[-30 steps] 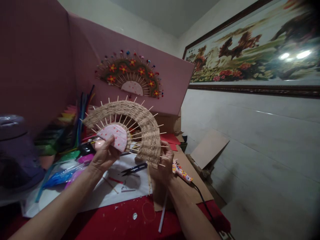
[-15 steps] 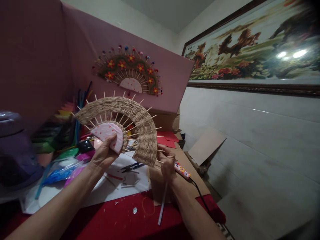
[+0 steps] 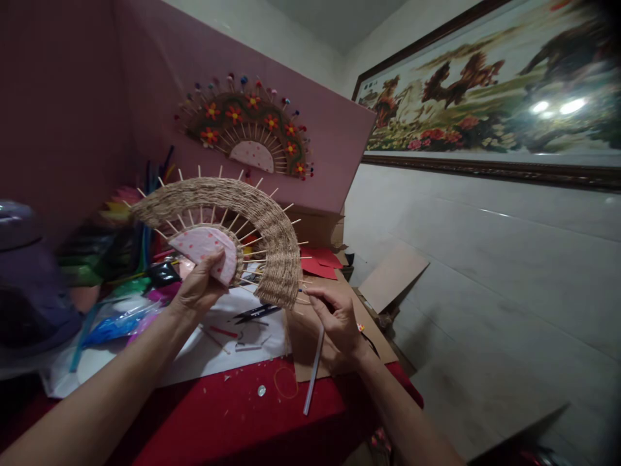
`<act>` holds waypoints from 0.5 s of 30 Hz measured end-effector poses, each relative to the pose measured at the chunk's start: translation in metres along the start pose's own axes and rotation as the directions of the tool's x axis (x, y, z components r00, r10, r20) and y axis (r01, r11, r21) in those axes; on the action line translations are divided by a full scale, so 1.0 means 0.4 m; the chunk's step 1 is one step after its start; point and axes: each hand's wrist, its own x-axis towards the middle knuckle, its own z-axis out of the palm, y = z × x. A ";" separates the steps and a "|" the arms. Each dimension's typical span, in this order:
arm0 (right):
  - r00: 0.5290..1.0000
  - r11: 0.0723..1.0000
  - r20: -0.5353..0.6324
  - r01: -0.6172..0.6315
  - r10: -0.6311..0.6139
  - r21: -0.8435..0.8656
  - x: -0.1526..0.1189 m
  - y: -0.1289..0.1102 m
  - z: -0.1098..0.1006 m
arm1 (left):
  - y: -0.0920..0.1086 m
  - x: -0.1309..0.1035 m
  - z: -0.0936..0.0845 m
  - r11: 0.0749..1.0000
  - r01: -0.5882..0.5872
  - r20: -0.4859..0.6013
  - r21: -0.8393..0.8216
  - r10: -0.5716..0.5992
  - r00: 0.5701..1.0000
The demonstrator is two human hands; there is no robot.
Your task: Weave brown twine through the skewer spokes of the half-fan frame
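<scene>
A half-round woven fan of twine on thin wooden sticks is held up over the table. My left hand is closed on its pink dotted cloth centre, thumb on the front. At the fan's lower right end, my right hand is pinched by the stick tips; a small dark bit shows at its fingertips, too small to name. Below that hand a clear rod, like a glue stick, slants down. Most of a flower-patterned tool is hidden behind the hand.
A finished fan with flowers hangs on a pink board. Black-handled scissors or snips lie on white paper. Cardboard, red paper, plastic bags and a purple container surround the work on a red cloth.
The view has shifted slightly. My right hand has turned and moved outward, its fingertips now at the stick tips, covering most of the patterned tool. The left hand keeps its hold on the fan.
</scene>
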 end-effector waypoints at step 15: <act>0.990 0.906 -0.023 0.120 -0.142 -0.406 -0.018 -0.067 0.055 | -0.009 -0.007 0.010 0.998 -0.063 -0.019 -0.006 0.063 0.998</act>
